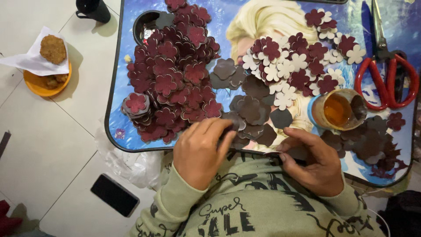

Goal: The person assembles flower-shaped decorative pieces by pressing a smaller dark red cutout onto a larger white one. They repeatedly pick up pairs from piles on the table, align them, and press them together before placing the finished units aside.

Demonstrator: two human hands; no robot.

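Observation:
My left hand (202, 151) rests at the near edge of a small blue picture-printed table (115, 94), fingers curled on a dark grey flower-shaped cutout (233, 120). At the same edge, my right hand (315, 162) pinches a thin dark cutout (299, 152) between thumb and fingers. Loose dark grey flower cutouts (250, 107) lie just beyond both hands. A big heap of maroon flower pieces (173, 74) fills the table's left side. Maroon and white flower pieces (291, 66) lie mixed at the middle and right.
An open jar of amber glue (337, 109) stands right of centre, red-handled scissors (388, 66) beyond it. More dark cutouts (372, 142) pile at the right. On the tiled floor: an orange plate with fried snacks (48, 66), a black mug (93, 9), a black phone (115, 194), a clear plastic bag (127, 162).

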